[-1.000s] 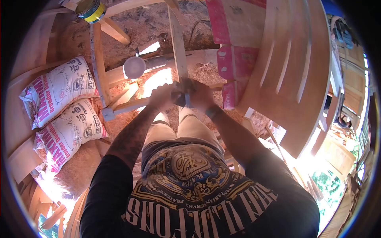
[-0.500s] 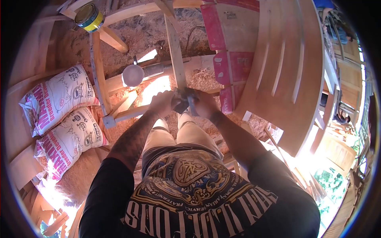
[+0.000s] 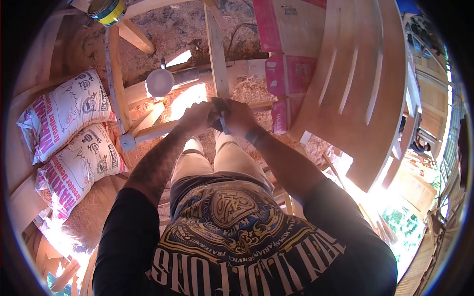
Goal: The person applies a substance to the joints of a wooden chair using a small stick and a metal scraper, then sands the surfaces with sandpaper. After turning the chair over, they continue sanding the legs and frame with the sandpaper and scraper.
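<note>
A small dark sheet (image 3: 221, 109), which looks like folded sandpaper, is between my hands just above my knees. My left hand (image 3: 196, 117) has its fingers curled on the sheet's left edge. On the other side, my right hand (image 3: 239, 118) grips it with fingers bent. One corner of the sheet points down toward my lap. The fingertips are partly hidden, and the sheet's underside does not show. Just beyond my hands stands a wooden post (image 3: 216, 54) of a frame.
Two printed sacks (image 3: 64, 111) lie at the left. A paint can (image 3: 107, 14) stands on wood at the upper left. A round pale object (image 3: 159, 83) sits beyond my left hand. Flattened red-and-grey cardboard (image 3: 295, 74) and a large slotted wooden panel (image 3: 340, 98) are at the right.
My hands have come closer together and the dark sheet has turned, now looking narrower and more folded. The whole view has shifted slightly; both hands still hold the sheet.
</note>
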Motion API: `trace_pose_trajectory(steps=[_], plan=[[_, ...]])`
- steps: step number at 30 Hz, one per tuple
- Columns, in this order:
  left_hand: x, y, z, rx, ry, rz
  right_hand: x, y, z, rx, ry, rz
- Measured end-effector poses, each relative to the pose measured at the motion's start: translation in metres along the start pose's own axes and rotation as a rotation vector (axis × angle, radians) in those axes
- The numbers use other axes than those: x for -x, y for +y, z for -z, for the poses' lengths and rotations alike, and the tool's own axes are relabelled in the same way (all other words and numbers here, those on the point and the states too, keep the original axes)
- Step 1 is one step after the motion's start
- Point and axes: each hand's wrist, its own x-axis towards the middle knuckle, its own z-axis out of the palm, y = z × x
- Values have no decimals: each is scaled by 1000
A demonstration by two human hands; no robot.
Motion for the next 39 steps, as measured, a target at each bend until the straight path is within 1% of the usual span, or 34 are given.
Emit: trace_pose_trajectory(steps=[3,6,9,13,16,20,22,23,25,26,27,29,30,33,34,35,37,39], plan=[[-3,0,10,-9,-44,-41,-11,28,-3,33,37,87],[-7,-7,3,-25,-32,-64,6,51,7,-59,112,171],[-7,-10,-4,-25,-27,-28,-15,46,-20,70,83,132],[-8,-9,1,-79,-64,-49,-15,52,-10,59,76,172],[-12,-10,4,-64,-70,-81,4,48,9,-26,92,108],[-16,-13,6,-97,-118,-137,-20,11,8,51,26,130],[-17,-9,9,-138,-111,-154,-24,12,13,122,-5,87],[-19,-7,11,-158,-105,-166,-22,19,16,123,46,122],[-29,-12,21,120,-210,-17,-11,35,26,130,146,187],[-31,-14,23,263,-265,59,-2,37,35,32,100,63],[-27,-9,33,462,-169,53,2,43,36,25,96,57],[-43,-40,22,603,-127,105,3,52,35,8,91,56],[-40,-38,27,668,-92,146,4,52,35,-17,94,45],[-37,-38,32,556,-169,175,8,56,29,-99,92,34],[-36,-36,29,501,-142,166,8,58,25,-128,87,50],[-34,-34,27,525,-128,165,7,61,22,-157,84,67],[-31,-34,18,570,-99,163,4,60,15,-121,104,63],[-32,-38,14,522,-95,100,0,58,12,-88,108,58]])
